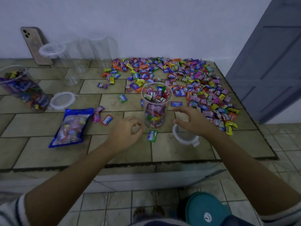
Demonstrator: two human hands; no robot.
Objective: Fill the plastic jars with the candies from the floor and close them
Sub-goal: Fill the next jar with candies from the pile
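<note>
We read this as the closing step: the plastic jar (156, 105) stands upright midway along the raised floor (179, 152), nearer its front edge than the wall, and candies fill it close to the rim, a few poking up at the mouth. Our right hand (193, 121) hovers with fingers (179, 110) spread and holding nothing, above the lid (185, 137) that lies just right of the jar; whether it touches the lid we cannot tell. Our left hand (125, 132) sits just left of the jar, fingers (137, 126) loosely curled, nothing visible between them. To do this well we would first press down any wrappers that stand proud, so none gets trapped under the seal, then steady the jar wall with the left hand, since it looks tall and light and could tip. We would lay the lid flat and press evenly. The loose pile (195, 82) toward the far right corner waits for the empty jars (97, 51) by the wall
</note>
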